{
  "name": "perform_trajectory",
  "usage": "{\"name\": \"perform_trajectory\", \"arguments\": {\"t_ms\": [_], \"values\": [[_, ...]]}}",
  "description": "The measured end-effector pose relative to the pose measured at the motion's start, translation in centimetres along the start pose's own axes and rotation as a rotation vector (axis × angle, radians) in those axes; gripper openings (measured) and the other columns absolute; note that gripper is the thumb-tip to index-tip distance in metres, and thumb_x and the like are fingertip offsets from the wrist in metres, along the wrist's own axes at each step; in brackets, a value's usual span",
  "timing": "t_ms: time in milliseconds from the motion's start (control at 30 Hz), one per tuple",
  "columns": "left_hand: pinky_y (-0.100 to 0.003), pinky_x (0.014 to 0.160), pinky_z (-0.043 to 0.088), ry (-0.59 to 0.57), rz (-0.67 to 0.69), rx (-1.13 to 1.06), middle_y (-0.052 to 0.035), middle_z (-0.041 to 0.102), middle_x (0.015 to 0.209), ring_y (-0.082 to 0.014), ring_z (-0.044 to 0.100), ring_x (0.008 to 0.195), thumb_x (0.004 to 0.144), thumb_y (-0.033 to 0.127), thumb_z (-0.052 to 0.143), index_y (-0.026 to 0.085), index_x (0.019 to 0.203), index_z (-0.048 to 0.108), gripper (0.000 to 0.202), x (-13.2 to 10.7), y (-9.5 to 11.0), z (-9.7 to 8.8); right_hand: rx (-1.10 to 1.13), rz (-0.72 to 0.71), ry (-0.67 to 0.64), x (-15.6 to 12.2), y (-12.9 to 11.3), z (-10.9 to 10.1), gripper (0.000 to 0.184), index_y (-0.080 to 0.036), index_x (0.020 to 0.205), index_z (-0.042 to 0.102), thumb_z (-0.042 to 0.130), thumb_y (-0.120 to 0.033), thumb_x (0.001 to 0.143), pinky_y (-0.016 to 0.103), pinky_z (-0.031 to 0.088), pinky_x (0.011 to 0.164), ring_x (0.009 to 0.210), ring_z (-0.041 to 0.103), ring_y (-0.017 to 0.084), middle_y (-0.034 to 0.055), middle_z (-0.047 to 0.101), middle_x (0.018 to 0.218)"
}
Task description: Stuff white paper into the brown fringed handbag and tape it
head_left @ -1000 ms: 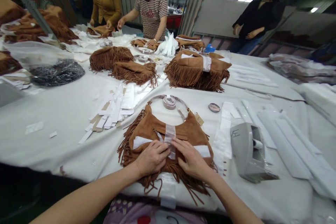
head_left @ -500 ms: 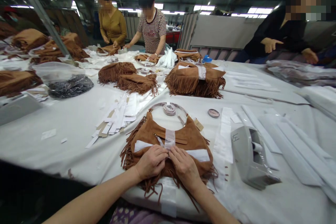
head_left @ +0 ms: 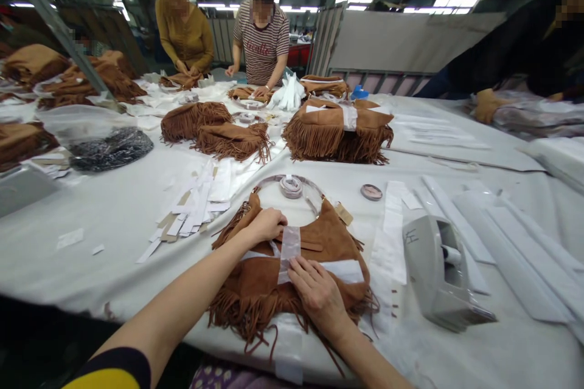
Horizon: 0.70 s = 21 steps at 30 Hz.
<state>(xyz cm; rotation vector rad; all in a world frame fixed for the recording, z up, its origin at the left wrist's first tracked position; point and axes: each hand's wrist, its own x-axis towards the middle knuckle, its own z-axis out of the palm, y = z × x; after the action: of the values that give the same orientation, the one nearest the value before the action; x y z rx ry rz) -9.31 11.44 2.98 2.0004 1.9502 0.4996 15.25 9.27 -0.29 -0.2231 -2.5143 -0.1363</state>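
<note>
A brown suede handbag with fringe lies in front of me, its handle curving away from me. A whitish translucent strip runs down its middle, over a white band across the front. My left hand reaches over the bag and is closed at its upper edge, left of the strip; the fingertips are partly hidden. Fingers stretched out, my right hand presses on the bag at the strip's lower part. A coiled wrapped strap sits inside the handle loop.
A grey tape dispenser and long white strips are at my right. Paper slips lie at left. Fringed bags stand farther back. Two people work across the table; another person's hand touches wrapped items at far right.
My left hand has moved up from the strip's lower end to the bag's upper edge. My right hand stays low on the strip. The person at right now leans onto the wrapped items.
</note>
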Motion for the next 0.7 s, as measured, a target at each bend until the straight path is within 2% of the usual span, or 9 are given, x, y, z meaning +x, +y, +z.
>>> {"name": "perform_trajectory", "arguments": {"t_ms": [133,267,333,433,500,600,700], "values": [[-0.032,0.08,0.049,-0.004,-0.051,-0.064,-0.0084,0.074,0.083,-0.0218,0.065,0.08,0.073,0.019,0.055,0.018,0.083,0.075,0.023,0.8,-0.4,0.6,0.024,-0.021,-0.015,0.1,0.1,0.1,0.029,-0.017,0.112,0.064,0.042,-0.009,0.094,0.041,0.049,0.095,0.121,0.056,0.021,0.0079,0.065,0.125],[-0.026,0.076,0.049,-0.033,-0.037,-0.201,-0.0032,0.074,0.077,-0.0175,0.064,0.075,0.065,0.009,0.055,0.017,0.081,0.074,0.026,1.8,-1.0,0.8,0.05,-0.019,-0.032,0.3,0.1,-0.2,0.031,-0.017,0.114,0.063,0.04,-0.009,0.094,0.04,0.049,0.095,0.121,0.056,0.02,0.0087,0.065,0.124],[-0.022,0.076,0.05,-0.024,-0.026,-0.282,-0.0007,0.074,0.081,-0.0145,0.064,0.077,0.062,0.003,0.05,0.016,0.084,0.074,0.035,1.9,-1.3,0.8,0.063,-0.019,-0.031,0.5,0.1,-0.3,0.031,-0.017,0.113,0.063,0.04,-0.009,0.094,0.04,0.049,0.095,0.121,0.055,0.019,0.0085,0.066,0.123],[-0.022,0.078,0.05,0.054,-0.047,-0.361,-0.0021,0.073,0.091,-0.0128,0.064,0.083,0.064,0.0,0.043,0.013,0.092,0.071,0.042,1.5,-1.6,0.7,0.077,-0.023,-0.033,0.6,0.2,-0.5,0.03,-0.018,0.113,0.063,0.041,-0.01,0.094,0.039,0.049,0.095,0.121,0.055,0.019,0.0081,0.066,0.122],[-0.023,0.079,0.049,0.123,-0.05,-0.392,-0.0034,0.072,0.092,-0.0135,0.063,0.084,0.071,0.003,0.044,0.013,0.092,0.07,0.035,1.1,-1.5,0.7,0.079,-0.028,-0.039,0.6,0.2,-0.4,0.03,-0.019,0.113,0.064,0.042,-0.011,0.095,0.039,0.049,0.095,0.12,0.056,0.019,0.0077,0.067,0.122],[-0.025,0.077,0.048,0.228,0.005,-0.366,-0.0039,0.068,0.085,-0.015,0.061,0.08,0.081,0.019,0.056,0.015,0.087,0.07,0.017,1.0,-0.6,0.6,0.075,-0.038,-0.045,0.6,0.2,-0.3,0.029,-0.019,0.112,0.064,0.042,-0.013,0.095,0.04,0.049,0.094,0.119,0.057,0.019,0.0074,0.067,0.121],[-0.03,0.079,0.046,0.253,0.03,-0.139,-0.0056,0.064,0.081,-0.0185,0.059,0.081,0.087,0.038,0.056,0.017,0.089,0.07,0.026,1.8,0.9,0.7,0.075,-0.048,-0.059,0.7,0.3,-0.2,0.03,-0.019,0.112,0.064,0.041,-0.012,0.095,0.04,0.049,0.094,0.119,0.056,0.019,0.0074,0.067,0.121]]}}
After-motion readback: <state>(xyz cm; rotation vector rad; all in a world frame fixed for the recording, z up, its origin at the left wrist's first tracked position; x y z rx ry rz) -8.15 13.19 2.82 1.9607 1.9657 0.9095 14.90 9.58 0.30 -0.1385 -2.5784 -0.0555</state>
